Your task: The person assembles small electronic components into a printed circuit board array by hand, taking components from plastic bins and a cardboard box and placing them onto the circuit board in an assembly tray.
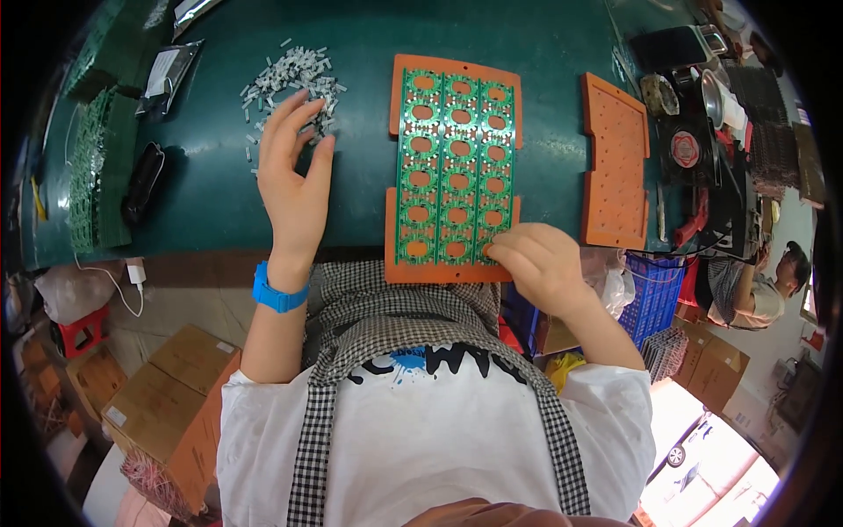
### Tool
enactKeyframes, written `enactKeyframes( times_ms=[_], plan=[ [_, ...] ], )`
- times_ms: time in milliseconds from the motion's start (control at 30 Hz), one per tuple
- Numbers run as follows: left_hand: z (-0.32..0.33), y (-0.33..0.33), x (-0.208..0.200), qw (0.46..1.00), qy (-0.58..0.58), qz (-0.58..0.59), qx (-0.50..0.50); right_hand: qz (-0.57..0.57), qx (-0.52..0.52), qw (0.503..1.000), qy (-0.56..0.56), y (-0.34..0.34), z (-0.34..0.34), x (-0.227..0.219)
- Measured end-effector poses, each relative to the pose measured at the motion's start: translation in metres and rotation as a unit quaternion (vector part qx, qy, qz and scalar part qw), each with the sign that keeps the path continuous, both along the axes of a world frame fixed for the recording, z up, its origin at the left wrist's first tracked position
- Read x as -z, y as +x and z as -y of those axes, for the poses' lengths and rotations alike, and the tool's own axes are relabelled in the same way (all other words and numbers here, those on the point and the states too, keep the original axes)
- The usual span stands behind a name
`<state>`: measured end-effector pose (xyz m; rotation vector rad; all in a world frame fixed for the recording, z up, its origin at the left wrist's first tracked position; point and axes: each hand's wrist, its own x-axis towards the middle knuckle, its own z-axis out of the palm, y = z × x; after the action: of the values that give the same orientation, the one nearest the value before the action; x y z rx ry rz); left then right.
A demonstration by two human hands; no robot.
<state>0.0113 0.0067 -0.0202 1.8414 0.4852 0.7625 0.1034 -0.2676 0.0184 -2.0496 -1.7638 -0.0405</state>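
A green circuit board panel (pixel 441 162), with rows of ring-shaped boards, lies in an orange fixture plate (pixel 457 66) on the green table. My right hand (pixel 537 265) rests at the panel's near right corner, its fingers bent and pressed together there; whatever they may pinch is hidden. Over the near edge of a pile of small pale cylindrical parts (pixel 303 68) is my left hand (pixel 297 180), its fingers spread and the thumb apart. No part shows clearly between those fingers. A blue wristband circles my left wrist.
Stacked green panels (pixel 98 176) stand at the left, beside a dark pouch (pixel 145 183) and a silvery bag (pixel 169 77). A second orange plate (pixel 615 162) lies to the right, near a solder reel (pixel 685 149) and a red-handled tool (pixel 694 220). Another person sits far right.
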Motion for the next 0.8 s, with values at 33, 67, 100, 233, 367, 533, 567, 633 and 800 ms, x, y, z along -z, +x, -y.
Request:
enactKeyframes(
  times_ms=[33,67,100,233,367,533,567,633,800],
  plan=[
    [0.002,0.0,-0.006,0.994,0.102,-0.019,-0.038,0.038,0.012,0.999,-0.008,-0.005,-0.001,-0.002],
    [0.002,-0.003,-0.009,0.994,0.104,-0.013,-0.037,0.076,0.024,0.997,-0.016,-0.009,-0.001,-0.004],
    [0.002,-0.007,-0.012,0.98,0.198,-0.034,0.0,0.078,0.036,0.996,-0.029,-0.011,0.001,-0.006],
    [0.013,-0.031,-0.04,0.902,0.253,-0.167,0.308,0.049,0.227,0.973,0.0,0.018,0.016,-0.012],
    [0.023,-0.045,-0.041,0.867,0.24,-0.216,0.379,0.109,0.48,0.87,-0.03,0.078,0.064,0.009],
    [0.021,-0.039,-0.033,0.871,0.23,-0.201,0.385,0.021,0.551,0.821,-0.15,0.101,0.058,0.012],
    [0.022,-0.038,-0.03,0.873,0.251,-0.183,0.376,0.013,0.546,0.825,-0.145,0.105,0.058,0.013],
    [0.033,-0.027,-0.024,0.886,0.257,-0.157,0.352,0.022,0.516,0.848,-0.117,0.117,0.067,0.026],
    [0.055,0.009,-0.012,0.91,0.254,-0.112,0.309,0.005,0.53,0.843,-0.091,0.117,0.051,0.021]
  ],
)
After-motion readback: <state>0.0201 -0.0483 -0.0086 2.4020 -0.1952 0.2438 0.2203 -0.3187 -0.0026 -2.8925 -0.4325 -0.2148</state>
